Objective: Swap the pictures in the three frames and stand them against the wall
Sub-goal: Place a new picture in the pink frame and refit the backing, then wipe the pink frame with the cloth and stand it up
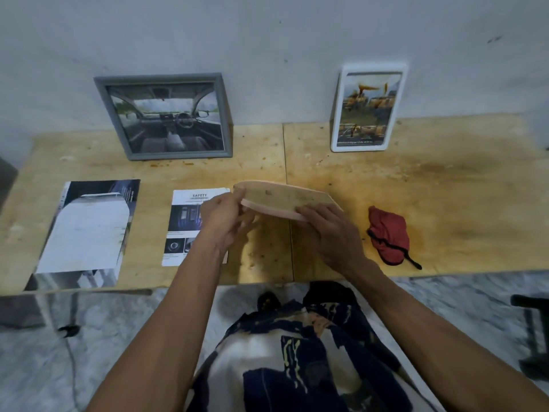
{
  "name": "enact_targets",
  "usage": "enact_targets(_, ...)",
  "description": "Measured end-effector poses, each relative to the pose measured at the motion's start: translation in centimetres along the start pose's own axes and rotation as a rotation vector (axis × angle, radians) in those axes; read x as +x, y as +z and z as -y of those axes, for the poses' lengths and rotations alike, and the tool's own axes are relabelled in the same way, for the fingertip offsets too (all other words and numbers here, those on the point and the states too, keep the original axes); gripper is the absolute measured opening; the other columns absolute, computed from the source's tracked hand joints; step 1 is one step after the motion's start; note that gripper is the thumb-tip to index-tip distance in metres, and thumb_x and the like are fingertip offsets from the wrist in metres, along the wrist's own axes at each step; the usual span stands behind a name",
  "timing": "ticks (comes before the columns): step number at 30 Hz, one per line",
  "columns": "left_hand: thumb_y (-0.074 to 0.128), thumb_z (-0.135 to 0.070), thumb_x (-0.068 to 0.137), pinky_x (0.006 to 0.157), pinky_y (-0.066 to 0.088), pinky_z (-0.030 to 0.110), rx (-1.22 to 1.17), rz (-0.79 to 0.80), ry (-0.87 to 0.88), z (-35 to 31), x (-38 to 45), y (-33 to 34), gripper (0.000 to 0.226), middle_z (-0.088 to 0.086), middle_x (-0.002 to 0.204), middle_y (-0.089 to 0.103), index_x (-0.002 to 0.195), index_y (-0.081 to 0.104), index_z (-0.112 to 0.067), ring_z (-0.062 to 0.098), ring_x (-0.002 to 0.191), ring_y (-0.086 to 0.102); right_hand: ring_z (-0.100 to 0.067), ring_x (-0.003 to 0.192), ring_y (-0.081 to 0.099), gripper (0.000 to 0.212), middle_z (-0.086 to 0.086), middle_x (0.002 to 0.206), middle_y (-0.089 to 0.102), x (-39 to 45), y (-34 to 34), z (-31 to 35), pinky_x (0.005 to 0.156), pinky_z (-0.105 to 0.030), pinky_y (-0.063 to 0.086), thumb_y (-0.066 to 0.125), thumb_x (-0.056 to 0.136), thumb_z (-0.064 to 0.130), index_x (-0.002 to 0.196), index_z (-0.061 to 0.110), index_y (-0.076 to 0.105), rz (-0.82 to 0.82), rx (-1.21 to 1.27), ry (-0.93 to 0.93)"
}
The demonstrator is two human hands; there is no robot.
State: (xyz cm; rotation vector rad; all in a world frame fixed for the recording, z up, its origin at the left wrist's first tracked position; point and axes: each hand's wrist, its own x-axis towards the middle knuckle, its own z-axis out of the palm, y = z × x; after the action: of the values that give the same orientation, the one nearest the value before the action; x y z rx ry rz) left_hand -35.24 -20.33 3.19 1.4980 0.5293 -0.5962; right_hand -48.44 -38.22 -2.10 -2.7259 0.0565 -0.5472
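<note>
Pink frame [282, 200], back up, in both hands [279, 224].

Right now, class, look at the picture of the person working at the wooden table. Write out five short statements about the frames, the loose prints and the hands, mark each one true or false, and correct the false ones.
1. The grey frame leans against the wall. True.
2. The white frame lies flat on the table. False: it stands upright against the wall.
3. Both hands hold the pink frame above the table. True: the left hand grips one end, the right hand the other.
4. The red cloth lies left of the grey frame. False: it lies on the table beside the right hand.
5. The sheet headed SAFETY sits inside the white frame. False: it lies loose on the table.
</note>
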Motion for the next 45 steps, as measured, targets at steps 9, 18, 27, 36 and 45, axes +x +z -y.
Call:
enact_targets(9,0.063,-0.041,0.095,0.077,0.056,0.039,0.217,0.056,0.131,1.7,1.4,-0.7,0.056,0.007,0.129,0.059,0.144,0.046,-0.021,0.023,0.113,0.060,-0.010,0.081,0.065,0.035,0.010,0.093,0.065,4.8,-3.4,-0.2,0.066,-0.035,0.056,0.054,0.100,0.038,0.130,0.022,0.056,-0.246,0.557,0.714)
enact_targets(18,0.072,-0.025,0.085,0.080,0.059,0.059,0.339,0.069,0.012,5.9,2.1,-1.8,0.033,0.015,0.105,0.073,0.117,0.066,-0.016,0.037,0.093,0.071,-0.024,0.090,0.066,0.024,0.000,0.100,0.067,1.8,0.6,-1.5,0.077,-0.044,0.057,0.056,0.090,0.044,0.109,0.029,0.057,-0.068,0.648,1.109)
enact_targets(27,0.081,-0.007,0.081,0.067,0.056,0.031,0.491,-0.004,-0.015,9.2,2.6,-0.8,0.026,0.009,0.092,0.071,0.104,0.068,-0.007,0.020,0.072,0.063,-0.025,0.095,0.063,0.034,-0.006,0.105,0.066,-0.8,3.5,-2.6,0.080,-0.038,0.051,0.063,0.087,0.020,0.119,0.007,0.064,0.152,0.517,1.069)
enact_targets(36,0.084,-0.020,0.077,0.070,0.047,0.022,0.744,-0.082,0.026,9.9,3.8,0.8,0.025,0.000,0.090,0.073,0.098,0.073,-0.012,0.018,0.083,0.067,-0.036,0.107,0.061,0.037,-0.018,0.115,0.064,-1.1,6.6,-4.9,0.083,-0.043,0.052,0.062,0.086,0.024,0.114,0.000,0.063,0.318,0.361,1.093)
enact_targets(45,0.080,-0.008,0.079,0.071,0.045,0.025,0.822,-0.118,0.109,9.9,3.5,1.7,0.036,0.001,0.094,0.062,0.108,0.060,-0.013,0.022,0.086,0.060,-0.037,0.097,0.061,0.029,-0.017,0.105,0.065,-1.0,5.3,-4.7,0.074,-0.039,0.049,0.057,0.086,0.014,0.113,0.004,0.061,0.301,0.346,0.983)
